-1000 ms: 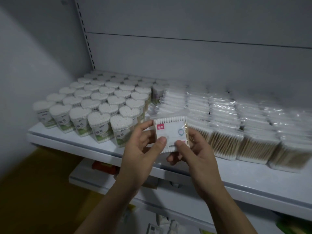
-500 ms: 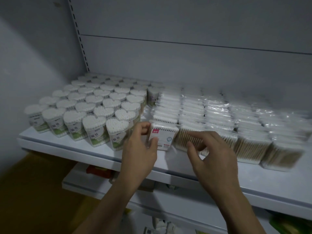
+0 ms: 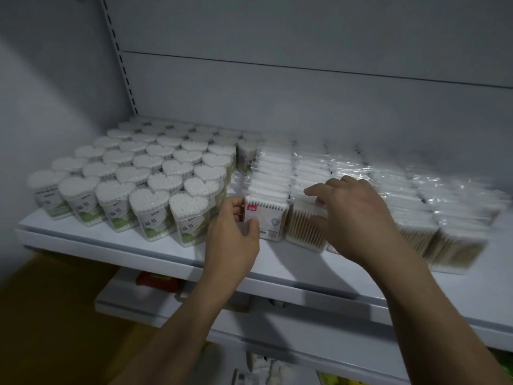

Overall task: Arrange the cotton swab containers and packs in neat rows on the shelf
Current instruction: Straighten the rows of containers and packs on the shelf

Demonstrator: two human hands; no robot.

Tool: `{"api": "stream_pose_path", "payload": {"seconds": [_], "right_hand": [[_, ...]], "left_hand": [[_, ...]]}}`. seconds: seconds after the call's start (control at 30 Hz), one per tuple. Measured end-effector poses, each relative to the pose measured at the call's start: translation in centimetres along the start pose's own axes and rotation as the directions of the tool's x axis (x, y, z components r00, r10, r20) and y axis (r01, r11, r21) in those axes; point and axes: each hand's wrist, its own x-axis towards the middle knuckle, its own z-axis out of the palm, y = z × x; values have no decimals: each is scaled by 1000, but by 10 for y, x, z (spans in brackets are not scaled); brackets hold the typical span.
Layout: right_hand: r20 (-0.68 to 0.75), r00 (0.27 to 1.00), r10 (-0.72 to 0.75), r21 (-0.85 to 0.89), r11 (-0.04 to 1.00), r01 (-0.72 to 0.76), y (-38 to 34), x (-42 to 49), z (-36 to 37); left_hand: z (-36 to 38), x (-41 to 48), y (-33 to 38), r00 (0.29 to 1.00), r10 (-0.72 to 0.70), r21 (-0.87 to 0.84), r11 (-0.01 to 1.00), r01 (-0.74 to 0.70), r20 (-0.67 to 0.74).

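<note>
A square cotton swab pack with a pink label (image 3: 270, 219) stands at the front of its row on the white shelf (image 3: 116, 245). My left hand (image 3: 236, 234) pinches its left edge between thumb and fingers. My right hand (image 3: 352, 218) lies over the neighbouring clear pack of wooden-stick swabs (image 3: 304, 227), fingers curled on its top and thumb at its front. Heart-shaped swab containers (image 3: 155, 187) stand in rows on the left. More clear packs (image 3: 416, 212) fill rows to the right, blurred.
The shelf's back panel (image 3: 305, 107) and slotted upright (image 3: 122, 65) close the rear. A side wall (image 3: 41, 107) bounds the left. A lower shelf (image 3: 155, 304) with a red item (image 3: 156, 279) sits beneath. A bare strip runs along the shelf's front edge.
The pink-labelled pack went from held in both hands in the air down to the front of its row. My right hand let go and moved to the neighbouring pack on the right.
</note>
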Motion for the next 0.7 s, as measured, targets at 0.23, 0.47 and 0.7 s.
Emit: {"api": "stream_pose_path", "payload": {"seconds": [0.23,0.47,0.7], "right_hand": [[-3,1000,31,157,987,-30,9,3,-14],[-19,990,140,495,861,-112,26,4,-38],[-2,965,261,836,530,-142,31,4,-41]], "left_hand": [[3,-11,-2,998,38,8,999,-38,-49],[6,-12,7,936,314,261,928,-267,-159],[12,-25,48,784,614,188,762,-619,91]]}}
